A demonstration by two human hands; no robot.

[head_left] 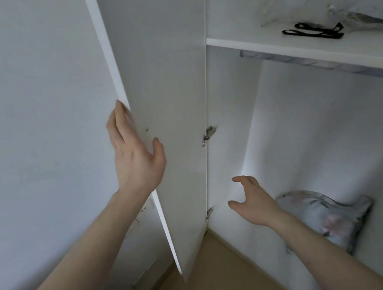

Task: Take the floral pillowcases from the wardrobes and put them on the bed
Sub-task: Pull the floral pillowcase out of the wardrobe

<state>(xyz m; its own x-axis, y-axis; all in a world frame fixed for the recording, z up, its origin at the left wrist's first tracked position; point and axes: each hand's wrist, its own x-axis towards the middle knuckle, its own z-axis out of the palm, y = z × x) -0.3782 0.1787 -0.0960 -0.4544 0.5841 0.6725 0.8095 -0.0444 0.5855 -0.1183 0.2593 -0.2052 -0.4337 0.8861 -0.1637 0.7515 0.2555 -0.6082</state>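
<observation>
White wardrobe interior (pixel 278 123) fills the right side of the view, plain grey wall on the left, tan floor (pixel 214 273) at the bottom.

Our left hand (pixel 137 155) is on the free edge of the open wardrobe door (pixel 168 99): fingers run up along the outer face of the edge, thumb is spread onto the inner face. Loose flat contact, not a closed fist. A small metal stud sits on the door's inner face just beside the hand.

Our right hand (pixel 252 202) is spread, fingers apart and slightly curled, holding nothing. It hovers inside the lower compartment, near the left inner wall, palm down.

Floral pillowcase (pixel 332 219) is a crumpled bundle, pale blue-grey with pink patches, lying on the wardrobe's bottom panel toward the back. It's just to the right of our right hand and partly behind the right forearm. We can't tell for sure whether the forearm touches it; the hand does not.

Door hinges (pixel 209 134) show at the inner edge of the door, one at mid height and one lower down.

Upper shelf (pixel 269 43) carries a black strap (pixel 311 32) lying flat, plus clear plastic hangers (pixel 327 3) and a grey marbled item beside them, too blurred to name. A marbled rail runs under the shelf front.
</observation>
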